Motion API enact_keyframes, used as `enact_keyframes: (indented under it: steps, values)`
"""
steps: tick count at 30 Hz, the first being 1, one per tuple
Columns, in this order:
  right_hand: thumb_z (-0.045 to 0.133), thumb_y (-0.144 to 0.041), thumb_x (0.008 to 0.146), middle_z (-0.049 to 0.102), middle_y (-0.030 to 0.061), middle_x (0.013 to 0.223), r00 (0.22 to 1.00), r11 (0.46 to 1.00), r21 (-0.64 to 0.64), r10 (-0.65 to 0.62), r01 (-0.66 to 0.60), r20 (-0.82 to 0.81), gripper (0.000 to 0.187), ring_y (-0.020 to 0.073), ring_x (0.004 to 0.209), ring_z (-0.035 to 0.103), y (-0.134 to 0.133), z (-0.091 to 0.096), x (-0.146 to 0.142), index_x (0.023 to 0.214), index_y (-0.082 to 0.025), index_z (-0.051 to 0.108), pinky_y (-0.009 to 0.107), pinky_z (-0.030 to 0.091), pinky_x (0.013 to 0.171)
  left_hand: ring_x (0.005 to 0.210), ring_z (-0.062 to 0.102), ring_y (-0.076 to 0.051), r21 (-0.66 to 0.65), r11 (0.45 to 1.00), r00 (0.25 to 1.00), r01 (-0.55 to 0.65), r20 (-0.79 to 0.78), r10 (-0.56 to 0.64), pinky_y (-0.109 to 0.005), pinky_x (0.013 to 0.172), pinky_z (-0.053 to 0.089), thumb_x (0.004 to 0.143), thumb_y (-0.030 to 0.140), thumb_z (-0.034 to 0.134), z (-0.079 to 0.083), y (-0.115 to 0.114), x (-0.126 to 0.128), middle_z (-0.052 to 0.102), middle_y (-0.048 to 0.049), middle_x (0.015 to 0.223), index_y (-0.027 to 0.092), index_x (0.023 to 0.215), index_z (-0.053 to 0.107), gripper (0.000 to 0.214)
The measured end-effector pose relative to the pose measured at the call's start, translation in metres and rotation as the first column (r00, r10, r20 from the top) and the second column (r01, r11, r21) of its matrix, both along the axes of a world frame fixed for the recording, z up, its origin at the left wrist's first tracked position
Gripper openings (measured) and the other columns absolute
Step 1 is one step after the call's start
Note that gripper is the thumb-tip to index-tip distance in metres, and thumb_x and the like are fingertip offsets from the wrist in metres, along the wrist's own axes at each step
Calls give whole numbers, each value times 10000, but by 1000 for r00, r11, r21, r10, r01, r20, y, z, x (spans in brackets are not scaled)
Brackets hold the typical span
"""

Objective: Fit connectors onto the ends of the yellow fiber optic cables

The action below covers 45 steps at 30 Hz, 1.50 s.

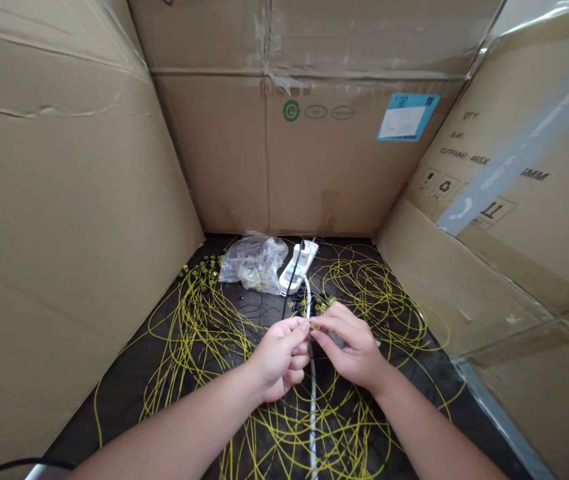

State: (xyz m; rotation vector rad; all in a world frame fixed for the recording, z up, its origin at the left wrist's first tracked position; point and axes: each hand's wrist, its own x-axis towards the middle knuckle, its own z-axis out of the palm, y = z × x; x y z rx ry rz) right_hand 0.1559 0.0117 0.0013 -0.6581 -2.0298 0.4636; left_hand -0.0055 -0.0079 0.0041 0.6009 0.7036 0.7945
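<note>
My left hand (280, 357) and my right hand (352, 347) meet fingertip to fingertip over a black mat (114, 393). Both are closed in a pinch on a small yellow cable end (313, 326) between them. My right hand also holds a thin dark tool (340, 342) across its fingers; I cannot make out what it is. Loops of thin yellow cable (204, 333) lie tangled all over the mat. A white cord (312, 413) runs under my hands toward a white power strip (297, 267).
A clear plastic bag (254, 261) with small parts lies beside the power strip at the back. Tall cardboard boxes (64, 220) wall in the mat on the left, at the back (314, 153) and on the right (504, 220). A black cable (9, 465) crosses the bottom left corner.
</note>
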Motion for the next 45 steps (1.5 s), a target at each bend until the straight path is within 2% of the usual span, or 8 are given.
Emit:
enact_keyframes:
  steps: [9, 14, 17, 22, 31, 38, 42, 45]
  values:
    - [586, -47, 741, 552, 47, 779, 1000, 999, -31, -21, 20, -14, 279, 164, 735, 502, 3, 1, 4, 971, -198, 630, 344, 440, 660, 383, 91, -19, -4, 999, 999, 41, 21, -41, -130, 322, 57, 825, 402, 523, 1, 0, -1, 228, 103, 522, 208, 806, 400, 230]
    - [559, -79, 768, 559, 52, 809, 998, 995, -104, -3, -3, -56, 269, 166, 750, 527, 2, 2, 6, 1001, -195, 627, 349, 455, 678, 374, 110, -15, 16, 997, 996, 76, 38, -77, -128, 314, 67, 819, 395, 534, 2, -2, -1, 271, 99, 535, 206, 806, 399, 232]
    - [541, -89, 787, 567, 59, 818, 986, 985, -111, -143, 134, -81, 220, 171, 756, 542, 3, 0, 10, 959, -182, 642, 340, 460, 671, 374, 113, -18, 28, 996, 994, 80, 72, -82, -123, 317, 74, 812, 397, 544, 3, -3, -1, 260, 104, 532, 215, 846, 412, 227]
    - [558, -144, 798, 594, 67, 845, 912, 915, -108, -399, 389, -99, 126, 182, 772, 568, 10, -4, 20, 873, -177, 653, 334, 472, 680, 369, 115, -21, 16, 996, 991, 83, 102, -84, -128, 321, 75, 810, 391, 548, 2, -3, -2, 280, 107, 525, 223, 867, 412, 223]
    - [595, -233, 784, 638, 53, 866, 780, 779, -97, -625, 620, -31, 107, 176, 798, 596, 26, -14, 51, 851, -183, 662, 328, 480, 750, 367, 125, -19, -24, 994, 985, 103, 143, -99, -136, 337, 80, 797, 383, 566, -1, -5, -2, 286, 106, 527, 220, 837, 404, 233]
    - [599, -241, 779, 644, 46, 861, 755, 753, -68, -656, 654, -12, 99, 171, 792, 601, 23, -22, 56, 840, -192, 660, 319, 479, 756, 366, 126, -20, -17, 994, 978, 109, 182, -104, -130, 343, 79, 781, 391, 587, -2, -4, -2, 264, 108, 517, 224, 855, 419, 248]
    - [587, -246, 784, 639, 46, 863, 769, 769, -40, -639, 638, 3, 103, 175, 794, 602, 21, -23, 55, 844, -195, 654, 327, 483, 760, 368, 123, -23, -2, 993, 970, 122, 214, -118, -133, 339, 78, 795, 369, 575, -5, -4, -3, 262, 102, 520, 227, 852, 430, 210]
    - [577, -248, 787, 632, 46, 845, 794, 796, 51, -606, 604, 54, 106, 182, 774, 603, 20, -14, 49, 849, -202, 650, 343, 485, 754, 372, 122, -26, 25, 984, 945, 179, 275, -179, -140, 347, 70, 806, 345, 565, -4, -5, -5, 269, 93, 531, 232, 872, 458, 170]
